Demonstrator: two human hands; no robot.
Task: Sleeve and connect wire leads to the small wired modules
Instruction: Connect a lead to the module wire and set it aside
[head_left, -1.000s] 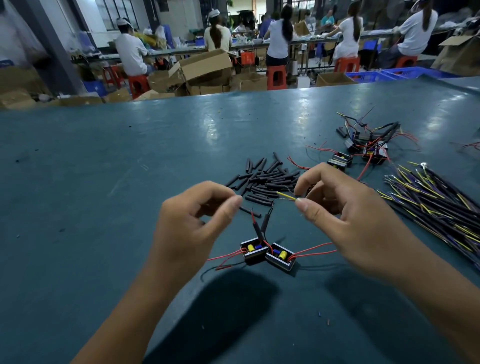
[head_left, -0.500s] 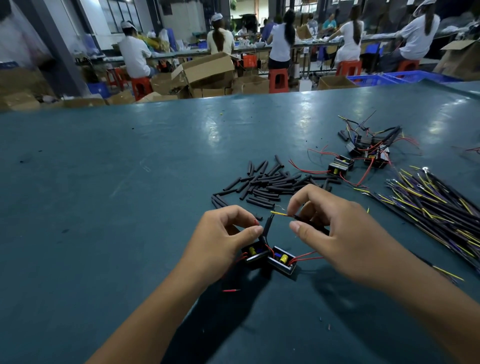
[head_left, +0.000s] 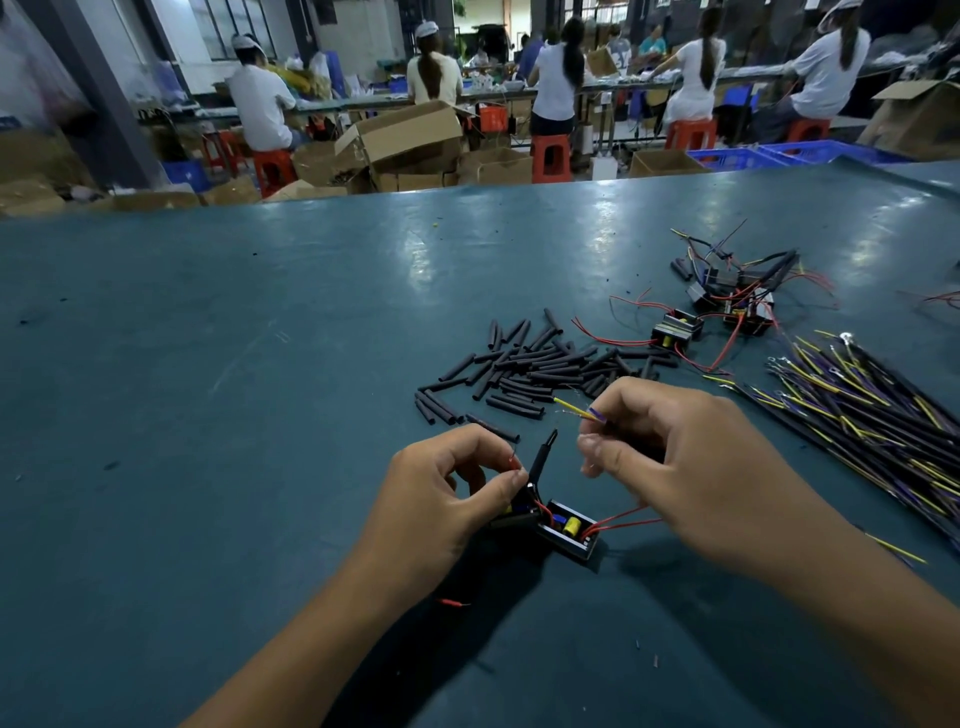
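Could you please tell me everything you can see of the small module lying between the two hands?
The small module is an open-topped black rectangular case, plastic by its look, lying flat and slanted on the teal table. Inside sit a yellow cylindrical part and a smaller blue one. Thin red leads run out of its right end toward the right hand. Its left end abuts a second black case, mostly hidden under the left hand, whose fingertips pinch a red wire end beside an upright black sleeve.

The tabletop (head_left: 260, 364) is smooth and slightly glossy, the black tubes (head_left: 530, 364) look matt rubbery, and the far boxes (head_left: 410, 135) are brown cardboard.
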